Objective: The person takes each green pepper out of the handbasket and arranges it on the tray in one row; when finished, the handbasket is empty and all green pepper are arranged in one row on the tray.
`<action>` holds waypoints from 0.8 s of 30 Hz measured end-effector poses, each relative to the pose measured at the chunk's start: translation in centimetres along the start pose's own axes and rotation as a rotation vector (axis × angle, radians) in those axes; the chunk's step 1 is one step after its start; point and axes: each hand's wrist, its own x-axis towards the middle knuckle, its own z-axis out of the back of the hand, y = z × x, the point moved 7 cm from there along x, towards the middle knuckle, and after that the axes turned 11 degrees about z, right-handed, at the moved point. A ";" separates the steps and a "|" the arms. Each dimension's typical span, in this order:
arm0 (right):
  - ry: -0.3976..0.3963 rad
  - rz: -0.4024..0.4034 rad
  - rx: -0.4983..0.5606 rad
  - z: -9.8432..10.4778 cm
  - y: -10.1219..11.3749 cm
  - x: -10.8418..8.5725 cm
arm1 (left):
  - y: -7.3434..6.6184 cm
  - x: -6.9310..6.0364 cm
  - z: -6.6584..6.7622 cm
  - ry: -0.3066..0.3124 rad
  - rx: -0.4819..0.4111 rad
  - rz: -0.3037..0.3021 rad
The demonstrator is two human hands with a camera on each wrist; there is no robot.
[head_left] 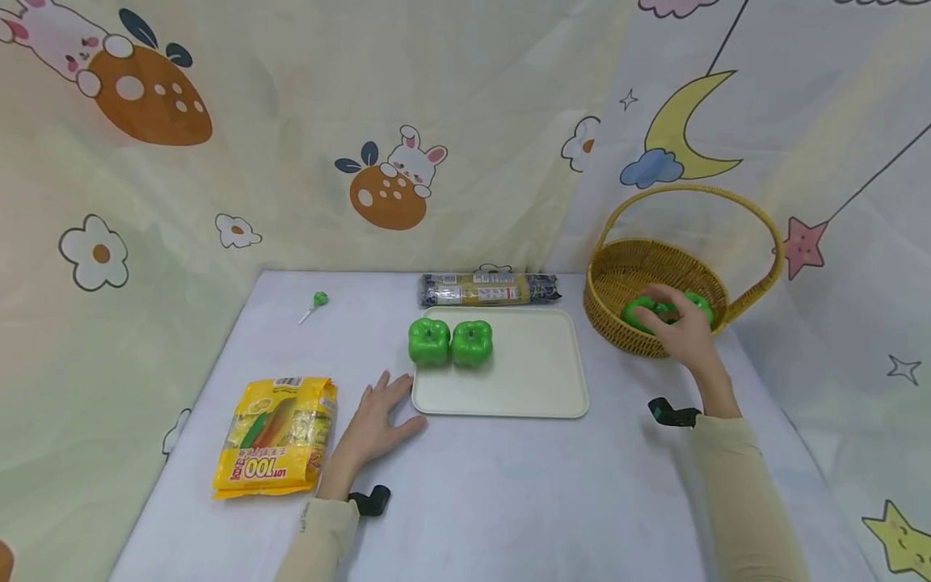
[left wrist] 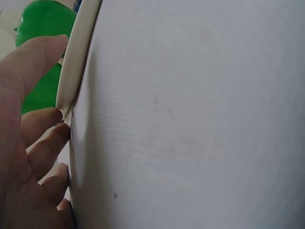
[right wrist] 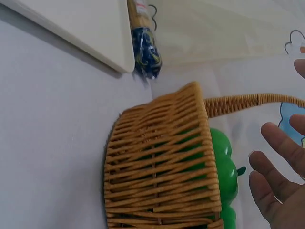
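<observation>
Two green bell peppers [head_left: 472,343] sit side by side at the left of a white tray [head_left: 538,364]. My left hand [head_left: 378,420] lies on the table with fingers spread at the tray's left edge; its fingertips are at the rim in the left wrist view. Over a wicker basket [head_left: 607,323] reaches my right hand [head_left: 680,326], just above green bell peppers [head_left: 700,304] inside. In the right wrist view, a gap shows between its loosely bent fingers [right wrist: 272,171] and the nearest pepper [right wrist: 224,167], and nothing is held. The hand partly hides the peppers in the head view.
A long packet [head_left: 490,289], perhaps dried noodles, lies behind the tray. At the left are a yellow snack bag [head_left: 276,436] and a green lollipop [head_left: 319,300]. The basket's tall handle [head_left: 764,283] arches up behind and right of my right hand. Printed cloth [head_left: 494,202] hangs behind the table.
</observation>
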 end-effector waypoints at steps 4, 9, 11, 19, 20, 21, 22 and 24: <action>-0.005 -0.038 -0.009 0.4 -0.7 0.0 | 0.0 0.0 0.0 0.007 0.003 0.002; 0.019 -0.105 -0.019 0.6 -1.8 -0.2 | 0.1 0.0 0.0 0.013 -0.001 0.007; 0.024 -0.117 -0.032 0.7 -2.2 -0.2 | 0.1 0.0 -0.1 0.012 0.003 0.006; 0.030 -0.062 -0.111 0.8 -2.7 0.1 | 0.2 0.1 -0.1 0.012 -0.004 0.009; 0.027 -0.043 -0.116 0.9 -2.7 0.2 | 0.2 0.1 -0.1 0.011 -0.004 0.008; 0.024 -0.023 -0.125 0.9 -2.6 0.3 | 0.2 0.2 -0.1 0.011 -0.004 0.010; 0.024 -0.010 -0.135 0.9 -2.6 0.3 | 0.2 0.2 -0.1 0.012 -0.003 0.010; 0.027 -0.001 -0.148 0.9 -2.7 0.3 | 0.3 0.2 -0.2 0.014 -0.005 0.009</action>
